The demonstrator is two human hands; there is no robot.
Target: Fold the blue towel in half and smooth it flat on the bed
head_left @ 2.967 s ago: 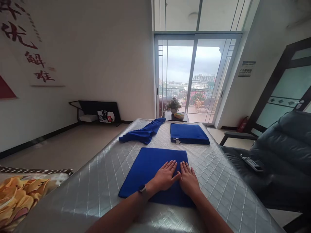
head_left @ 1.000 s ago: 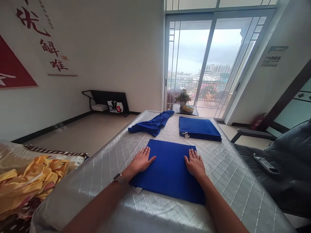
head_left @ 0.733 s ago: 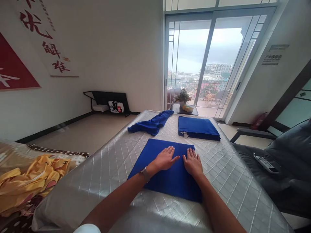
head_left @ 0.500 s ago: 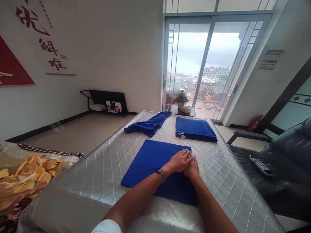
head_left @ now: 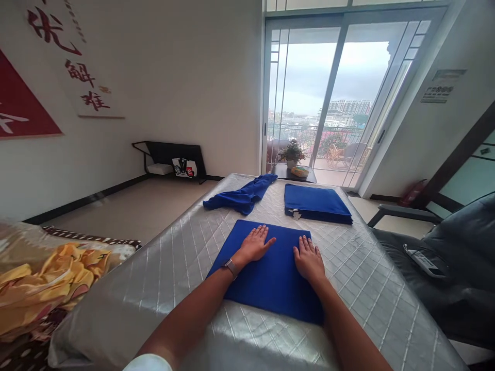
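Note:
A flat blue cloth point(head_left: 274, 288), roughly square, lies before me on the silver quilted cover point(head_left: 174, 278). My left hand point(head_left: 255, 243), with a watch band at the wrist, rests palm down on its left half, fingers stretched and thumb apart. Along the right edge of the cloth lies my right hand point(head_left: 309, 257), also flat, its fingers spread. Beyond it to the right is a stack of folded blue cloths point(head_left: 317, 201) with a white tag at the near side. A crumpled blue cloth point(head_left: 243, 196) lies farther back, left of the stack.
At the right stands a black leather armchair point(head_left: 464, 257) with a remote-like device point(head_left: 423, 262) on it. Yellow patterned fabric point(head_left: 65, 278) is heaped at the left. A potted plant point(head_left: 293, 154) stands on a small table by the sliding glass door.
My hands, one over the other near the cloth's right edge before, are now apart. The left has moved left across the cloth; the right stays near the right edge.

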